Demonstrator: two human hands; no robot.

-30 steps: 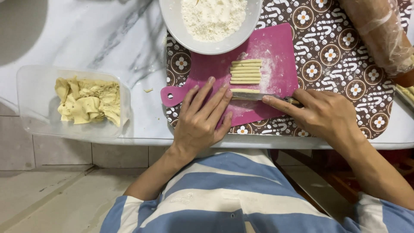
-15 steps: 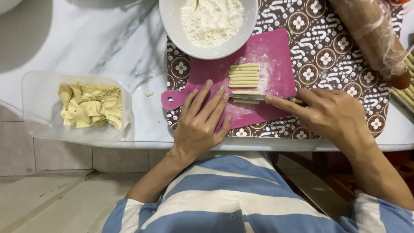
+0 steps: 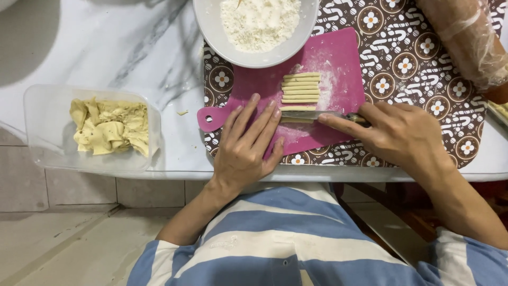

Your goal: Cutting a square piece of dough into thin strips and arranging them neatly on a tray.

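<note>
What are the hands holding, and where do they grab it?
The right hand holds a knife by its handle, blade across the dough strips. The left hand holds nothing; it presses flat on the pink cutting board.

Knife on the dough, left hand flat on the pink board

Right hand grips the knife, blade lying across the dough strips on the pink cutting board; left hand presses flat on the board, fingers spread beside the blade. Bowl of flour sits above, a clear tub of dough scraps off left on the marble bench.
</note>
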